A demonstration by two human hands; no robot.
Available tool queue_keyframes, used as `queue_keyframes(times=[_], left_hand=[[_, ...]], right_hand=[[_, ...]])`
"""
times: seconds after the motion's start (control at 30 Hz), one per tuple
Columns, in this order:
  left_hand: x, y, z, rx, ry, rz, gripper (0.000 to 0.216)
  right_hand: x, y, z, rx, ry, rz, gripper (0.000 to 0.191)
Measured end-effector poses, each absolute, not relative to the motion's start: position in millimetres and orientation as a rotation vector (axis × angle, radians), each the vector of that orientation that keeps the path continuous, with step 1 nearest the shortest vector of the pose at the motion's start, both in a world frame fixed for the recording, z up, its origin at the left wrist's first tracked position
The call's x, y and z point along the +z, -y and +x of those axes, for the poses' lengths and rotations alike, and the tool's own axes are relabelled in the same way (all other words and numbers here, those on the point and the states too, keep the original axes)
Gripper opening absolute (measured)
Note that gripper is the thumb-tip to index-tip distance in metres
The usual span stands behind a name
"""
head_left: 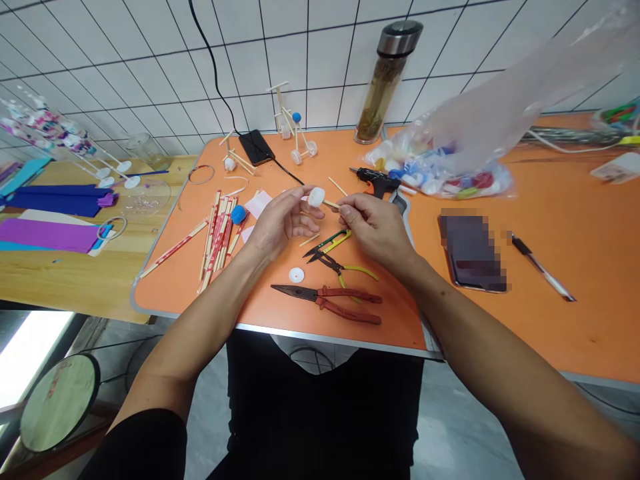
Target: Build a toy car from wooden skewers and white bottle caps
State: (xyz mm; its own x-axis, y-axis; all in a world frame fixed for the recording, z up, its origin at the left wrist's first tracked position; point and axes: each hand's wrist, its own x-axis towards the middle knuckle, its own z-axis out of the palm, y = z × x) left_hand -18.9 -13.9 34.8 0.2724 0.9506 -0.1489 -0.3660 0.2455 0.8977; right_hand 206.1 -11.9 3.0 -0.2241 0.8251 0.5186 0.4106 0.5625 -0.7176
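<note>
A small white plastic wheel [316, 197] is at the fingertips of my left hand [278, 225], its thumb and index finger on the wheel's edge and its other fingers loosely curled below. My right hand [379, 228] pinches a thin wooden stick [331, 204], whose far end meets the wheel. Whether the stick passes into the wheel cannot be made out. Under the hands lie green-and-yellow thread snips [327, 245], small yellow-handled pliers [340, 265] and red-handled long-nose pliers [345, 299]. Another white wheel [297, 275] lies flat nearby.
Left are red-wrapped chopsticks [219, 233] and a blue ball [239, 214]. Behind stand small stick-and-wheel models [297, 137], a black hot glue gun [376, 180], a tea bottle [387, 83] and a plastic bag of caps [450, 167]. A phone [473, 253] and pen [543, 267] lie right.
</note>
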Motion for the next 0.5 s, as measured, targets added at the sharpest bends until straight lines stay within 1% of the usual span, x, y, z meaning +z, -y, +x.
queue_keyframes(times=[0.13,0.27,0.33,0.4,0.43,0.5], left_hand=[[27.1,19.3,-9.6,1.049,-0.795,0.859,0.045],[23.0,16.7,-2.6,1.096,-0.846,0.725,0.016],[25.5,9.7,-7.4,1.174,-0.897,0.617,0.017],[30.8,1.1,-16.9,1.282,-0.941,0.529,0.024],[33.6,-2.8,-22.2,1.331,-0.947,0.507,0.026],[37.7,-8.4,-30.8,1.382,-0.945,0.49,0.025]], right_hand=[[-2.2,14.1,198.1,0.696,1.785,-1.057,0.024],[-6.5,17.8,189.3,0.856,1.71,-1.036,0.028],[-6.0,21.4,189.1,0.792,1.758,-1.071,0.024],[-2.9,27.3,190.0,0.632,1.923,-1.058,0.015],[-0.8,30.9,190.1,0.565,2.044,-1.01,0.014],[3.6,38.1,188.4,0.51,2.322,-0.852,0.025]])
